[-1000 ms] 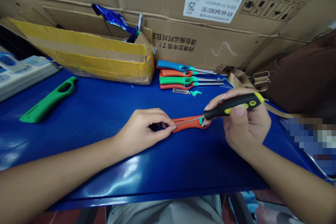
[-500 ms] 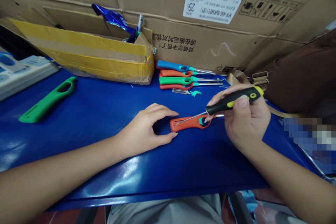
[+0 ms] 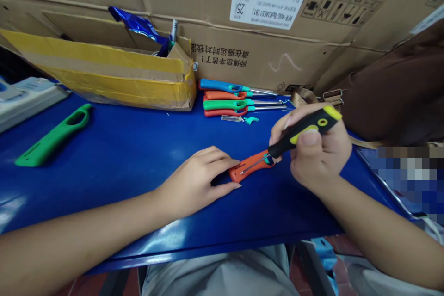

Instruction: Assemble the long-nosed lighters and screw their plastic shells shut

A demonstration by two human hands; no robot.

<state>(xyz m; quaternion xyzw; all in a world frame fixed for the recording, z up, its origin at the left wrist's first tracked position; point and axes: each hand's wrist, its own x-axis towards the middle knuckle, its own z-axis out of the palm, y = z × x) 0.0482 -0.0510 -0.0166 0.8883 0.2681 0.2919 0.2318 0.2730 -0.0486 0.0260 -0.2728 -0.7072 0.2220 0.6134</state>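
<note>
My right hand (image 3: 321, 159) is wrapped around the black and yellow handle of a screwdriver (image 3: 285, 143). Its thin metal shaft slants down to the left over an orange lighter (image 3: 255, 171) with a long nozzle, the tip near the slot at the handle's end. My right fingertips are close to the lighter's teal trigger; its nozzle is hidden behind that hand. Thumb and forefinger of my left hand (image 3: 194, 180) close around the left end of the lighter, which lies on the blue table (image 3: 145, 138).
Several long lighters (image 3: 225, 104) lie stacked at the back. In front are a clear tube (image 3: 231, 118) and a teal piece (image 3: 251, 120). A green lighter casing (image 3: 55, 136) lies left, near a white power strip (image 3: 31, 97). Behind stands a yellow-taped box (image 3: 138, 76); a brown bag (image 3: 385, 97) is right.
My left thumb and forefinger have closed in on the orange lighter's end. The lighter has tilted, its left end nearer me. The screwdriver remains in my right hand. The whole view has shifted slightly.
</note>
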